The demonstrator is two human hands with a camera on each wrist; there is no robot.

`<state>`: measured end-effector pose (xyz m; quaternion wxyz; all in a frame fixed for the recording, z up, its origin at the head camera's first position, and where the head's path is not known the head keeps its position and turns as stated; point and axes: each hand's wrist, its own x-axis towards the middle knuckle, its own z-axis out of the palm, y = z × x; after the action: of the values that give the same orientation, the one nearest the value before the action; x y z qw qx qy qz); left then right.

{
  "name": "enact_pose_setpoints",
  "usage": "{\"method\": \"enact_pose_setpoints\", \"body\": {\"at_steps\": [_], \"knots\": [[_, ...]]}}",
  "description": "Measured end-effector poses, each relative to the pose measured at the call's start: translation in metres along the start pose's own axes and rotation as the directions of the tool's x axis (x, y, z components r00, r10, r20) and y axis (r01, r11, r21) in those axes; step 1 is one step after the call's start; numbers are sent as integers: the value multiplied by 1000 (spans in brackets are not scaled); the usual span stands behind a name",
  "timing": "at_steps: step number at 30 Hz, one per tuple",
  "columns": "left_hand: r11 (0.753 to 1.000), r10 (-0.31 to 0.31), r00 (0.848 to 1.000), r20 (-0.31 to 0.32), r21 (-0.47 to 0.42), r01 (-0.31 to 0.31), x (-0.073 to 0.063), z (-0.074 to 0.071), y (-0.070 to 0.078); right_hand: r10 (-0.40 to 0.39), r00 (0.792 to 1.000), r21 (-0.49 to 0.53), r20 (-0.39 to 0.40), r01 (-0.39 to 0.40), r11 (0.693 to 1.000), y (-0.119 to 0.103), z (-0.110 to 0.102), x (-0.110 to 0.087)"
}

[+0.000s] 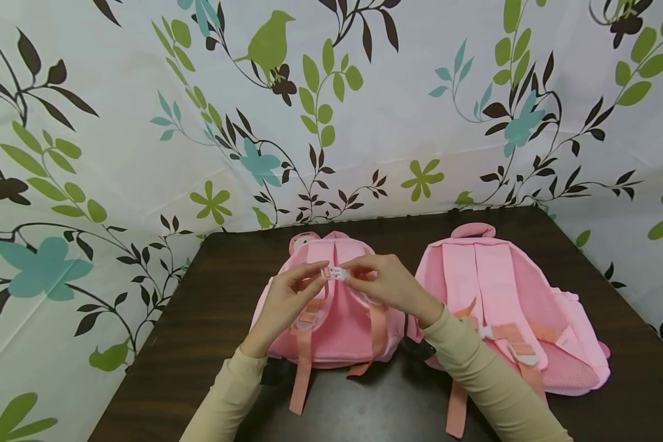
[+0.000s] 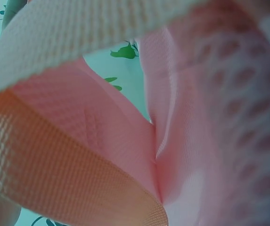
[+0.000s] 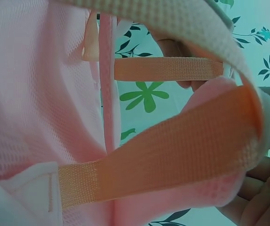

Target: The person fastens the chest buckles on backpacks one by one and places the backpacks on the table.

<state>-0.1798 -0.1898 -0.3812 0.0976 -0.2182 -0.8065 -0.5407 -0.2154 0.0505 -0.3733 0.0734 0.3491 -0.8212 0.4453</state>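
Note:
A small white plastic side-release buckle (image 1: 336, 274) is held up in front of a pink backpack (image 1: 337, 344). My left hand (image 1: 284, 301) pinches the buckle's left end between thumb and fingers. On its right end, my right hand (image 1: 395, 285) pinches in the same way. The two halves meet in line, but whether they are fully joined I cannot tell. Orange webbing (image 3: 172, 155) crosses the right wrist view beside the pink mesh back, and more orange webbing (image 2: 73, 174) fills the lower left wrist view. The buckle itself cannot be made out in either wrist view.
To the right, a second pink backpack (image 1: 486, 270) lies on the dark wooden table (image 1: 199, 307), its straps outward and its white buckle (image 1: 485, 332) across them. An orange strap end (image 1: 301, 393) trails toward the table's front. Behind stands a leaf-and-bird patterned cloth (image 1: 364, 123).

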Motion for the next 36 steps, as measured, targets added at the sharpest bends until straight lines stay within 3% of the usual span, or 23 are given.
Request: {"method": "enact_pose_setpoints", "body": {"at_steps": [10,36], "knots": [[999,-7,1000,2,-32,7,0,1,2,11,996,58,89,-16,998,4,-6,-1],[998,-23,998,59,-58,27,0,1,-4,-71,997,65,36,69,995,3,-3,-1]]}}
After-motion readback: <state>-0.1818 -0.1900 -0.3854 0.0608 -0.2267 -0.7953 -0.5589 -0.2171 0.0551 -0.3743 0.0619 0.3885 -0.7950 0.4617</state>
